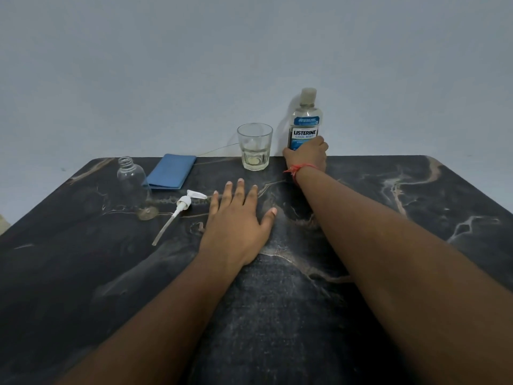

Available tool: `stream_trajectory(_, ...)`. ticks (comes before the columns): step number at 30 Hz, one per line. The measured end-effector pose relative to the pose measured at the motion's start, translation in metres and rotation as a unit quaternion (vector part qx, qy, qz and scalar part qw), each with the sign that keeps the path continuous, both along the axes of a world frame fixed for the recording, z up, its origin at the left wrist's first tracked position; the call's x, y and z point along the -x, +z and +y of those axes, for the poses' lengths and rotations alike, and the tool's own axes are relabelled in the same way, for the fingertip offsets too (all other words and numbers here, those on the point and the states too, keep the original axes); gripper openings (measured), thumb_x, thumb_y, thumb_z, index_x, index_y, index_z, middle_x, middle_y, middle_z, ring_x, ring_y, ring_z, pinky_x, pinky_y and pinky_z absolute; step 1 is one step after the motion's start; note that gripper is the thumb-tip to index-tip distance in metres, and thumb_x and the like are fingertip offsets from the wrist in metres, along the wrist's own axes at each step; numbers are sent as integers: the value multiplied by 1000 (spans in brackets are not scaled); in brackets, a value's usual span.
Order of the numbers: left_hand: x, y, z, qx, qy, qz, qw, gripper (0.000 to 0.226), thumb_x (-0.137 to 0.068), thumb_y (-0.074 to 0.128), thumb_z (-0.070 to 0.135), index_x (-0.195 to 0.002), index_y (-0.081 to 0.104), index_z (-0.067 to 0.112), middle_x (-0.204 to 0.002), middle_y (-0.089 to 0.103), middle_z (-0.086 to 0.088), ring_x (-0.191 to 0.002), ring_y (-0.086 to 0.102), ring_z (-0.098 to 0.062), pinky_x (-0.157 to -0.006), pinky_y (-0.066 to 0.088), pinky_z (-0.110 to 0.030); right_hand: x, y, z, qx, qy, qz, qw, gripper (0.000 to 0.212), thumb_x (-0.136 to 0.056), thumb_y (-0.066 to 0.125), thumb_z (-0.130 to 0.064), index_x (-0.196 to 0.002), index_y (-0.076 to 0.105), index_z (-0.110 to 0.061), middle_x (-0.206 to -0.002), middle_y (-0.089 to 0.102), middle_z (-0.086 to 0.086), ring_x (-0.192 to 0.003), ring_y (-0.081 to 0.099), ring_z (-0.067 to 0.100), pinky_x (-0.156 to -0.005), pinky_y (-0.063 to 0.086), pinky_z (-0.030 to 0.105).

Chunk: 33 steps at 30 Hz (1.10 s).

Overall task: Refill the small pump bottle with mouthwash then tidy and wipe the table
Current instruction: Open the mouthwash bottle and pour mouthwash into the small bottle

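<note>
A capped mouthwash bottle (305,120) with a blue label stands upright at the table's far edge, and my right hand (308,157) grips its lower part. The small clear bottle (132,184) stands uncapped at the far left, looking empty. Its white pump head (183,204) with a long tube lies on the table just right of it. My left hand (236,220) rests flat on the table with fingers spread, close to the pump's nozzle and holding nothing.
A drinking glass (254,147) with a little liquid stands left of the mouthwash bottle. A folded blue cloth (170,172) lies at the far edge between the small bottle and the glass. The dark marble table (416,207) meets a plain wall behind.
</note>
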State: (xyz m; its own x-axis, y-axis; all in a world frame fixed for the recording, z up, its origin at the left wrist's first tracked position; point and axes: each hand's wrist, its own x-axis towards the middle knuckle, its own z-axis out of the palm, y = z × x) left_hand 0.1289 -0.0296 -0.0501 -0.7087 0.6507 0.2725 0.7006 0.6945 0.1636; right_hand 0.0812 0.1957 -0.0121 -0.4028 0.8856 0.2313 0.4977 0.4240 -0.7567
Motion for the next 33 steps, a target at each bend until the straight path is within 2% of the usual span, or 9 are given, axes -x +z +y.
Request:
stream_trajectory(4,0,-1,0,-5,3,-4,1000,79,-96,11,69,-160,18,24,-170,9,-6,-156,1,-25,-125,-2,-47,-24,-4,-6,-25,19,2,999,76,-75,72,-45,-130,37,-6,-129,44,13,-118,49,31,-95,48,45)
stream_trajectory(9,-5,3,-6,7,12,-4,1000,74,-99,14,64,-160,20,22,-169,11,-9,-156,2,-26,-126,-1,-48,-90,-9,-33,-24,40,28,999,77,-72,76,-50,-126,40,-8,-126,45,11,-117,50,28,-98,47,44)
stream_trajectory(14,-37,12,-21,9,19,-30,999,74,-99,15,63,-160,19,21,-169,13,-8,-156,3,-25,-125,-4,-46,-168,-9,-72,-23,63,42,997,74,-69,80,-47,-121,42,-10,-121,46,8,-114,50,26,-99,48,44)
stream_trajectory(16,-60,13,-31,5,6,-45,999,72,-101,17,62,-160,21,21,-169,15,-7,-156,5,-24,-123,-5,-46,-196,-6,-91,-29,72,22,997,75,-68,80,-50,-120,41,-13,-121,46,6,-115,49,25,-97,48,42)
stream_trajectory(21,-120,17,-59,-101,-38,-109,988,59,-105,31,52,-155,36,21,-164,32,-3,-155,14,-17,-125,-2,-42,-256,-5,-140,-98,84,-30,991,76,-65,76,-62,-112,43,-13,-114,51,7,-108,47,23,-91,47,36)
stream_trajectory(24,-148,25,-73,-182,-40,-205,961,54,-105,38,49,-153,40,25,-162,35,-4,-154,18,-21,-124,10,-41,-282,-7,-166,-114,78,-30,990,77,-64,73,-66,-110,44,-12,-111,52,7,-109,47,23,-91,47,36)
stream_trajectory(27,-170,35,-78,-259,-76,-297,916,54,-102,51,46,-152,42,27,-156,46,1,-145,37,-17,-118,31,-37,-297,-8,-185,-121,75,-23,989,70,-70,70,-62,-108,45,-8,-111,53,10,-110,47,27,-90,48,40)
stream_trajectory(31,-188,55,-68,-338,-143,-384,847,46,-102,59,20,-146,47,15,-143,59,-2,-132,53,-11,-114,41,-36,-308,-7,-199,-117,94,-18,988,61,-77,68,-50,-111,45,-5,-113,53,13,-109,46,30,-93,44,42)
stream_trajectory(33,-189,60,-63,-346,-133,-403,837,43,-100,61,18,-142,50,15,-135,64,-2,-121,61,-9,-105,50,-34,-314,-7,-198,-125,124,-40,984,63,-77,72,-46,-117,44,-5,-117,50,13,-113,44,29,-98,42,41)
